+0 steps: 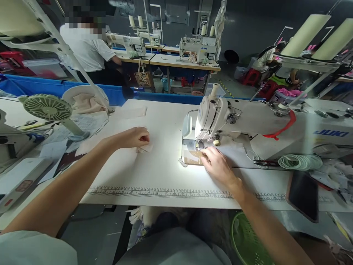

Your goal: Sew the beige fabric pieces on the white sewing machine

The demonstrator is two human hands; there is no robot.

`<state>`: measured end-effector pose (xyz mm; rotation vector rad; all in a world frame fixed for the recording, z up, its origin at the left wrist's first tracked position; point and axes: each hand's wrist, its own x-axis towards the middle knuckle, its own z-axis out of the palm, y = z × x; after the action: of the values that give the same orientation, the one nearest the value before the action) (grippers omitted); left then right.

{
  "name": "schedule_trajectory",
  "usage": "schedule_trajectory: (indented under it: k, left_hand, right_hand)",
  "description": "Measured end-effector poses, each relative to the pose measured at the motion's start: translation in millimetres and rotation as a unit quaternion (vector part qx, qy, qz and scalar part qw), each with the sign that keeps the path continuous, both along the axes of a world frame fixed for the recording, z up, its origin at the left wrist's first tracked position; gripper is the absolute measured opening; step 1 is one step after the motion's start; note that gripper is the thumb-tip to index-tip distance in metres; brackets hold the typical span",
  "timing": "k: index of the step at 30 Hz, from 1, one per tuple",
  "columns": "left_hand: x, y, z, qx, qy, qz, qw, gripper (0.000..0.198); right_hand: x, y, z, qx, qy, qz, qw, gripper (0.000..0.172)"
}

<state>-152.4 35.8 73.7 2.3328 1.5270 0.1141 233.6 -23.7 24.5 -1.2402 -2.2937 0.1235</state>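
My left hand (138, 138) is closed over the white table (162, 173), pinching a small pale piece of fabric (145, 148) that hangs under its fingers. To the right, my right hand (217, 163) lies at the lit plate of the white sewing machine (209, 117), its fingertips close together beside the presser foot. A small pale strip (192, 156) rests on the tan plate near those fingertips. What the right fingers hold, if anything, is too small to tell. Another flat pale piece of fabric (135, 112) lies further back on the table.
A green fan (48, 107) and papers stand at the left. Along the front edge runs a printed ruler (165, 193). Coiled cord (300, 162) and a dark phone (303, 195) lie at the right. A green basket (248, 239) is below. A person (88, 48) sits beyond the table.
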Motion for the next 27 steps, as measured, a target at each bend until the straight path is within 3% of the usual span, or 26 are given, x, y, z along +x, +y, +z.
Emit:
schedule_trajectory:
  k: [5, 8, 15, 20, 24, 27]
  left_hand:
    - [-9, 0, 5.2, -0.009, -0.002, -0.046, 0.999, 0.036]
    - [-13, 2, -2.9, 0.024, -0.021, -0.051, 0.998, 0.038]
    - [0, 11, -43.7, 0.155, -0.135, 0.057, 0.977, 0.041]
    - [21, 17, -44.1, 0.257, -0.126, 0.067, 0.956, 0.038]
    - [29, -11, -32.8, 0.347, -0.086, 0.070, 0.931, 0.033]
    - [35, -48, -34.8, 0.306, -0.056, 0.016, 0.950, 0.033]
  right_hand:
    - [4, -4, -4.2, 0.014, 0.012, -0.003, 1.000, 0.023]
    - [3, -3, -7.0, 0.021, 0.023, -0.004, 1.000, 0.022]
    - [4, -2, -7.9, 0.007, 0.038, -0.010, 0.999, 0.023]
    - [5, -2, -8.8, -0.003, 0.039, -0.013, 0.999, 0.024]
    - [6, -4, -6.8, -0.003, 0.033, -0.006, 0.999, 0.024]
    - [5, -5, -5.0, -0.006, 0.033, -0.006, 0.999, 0.024]
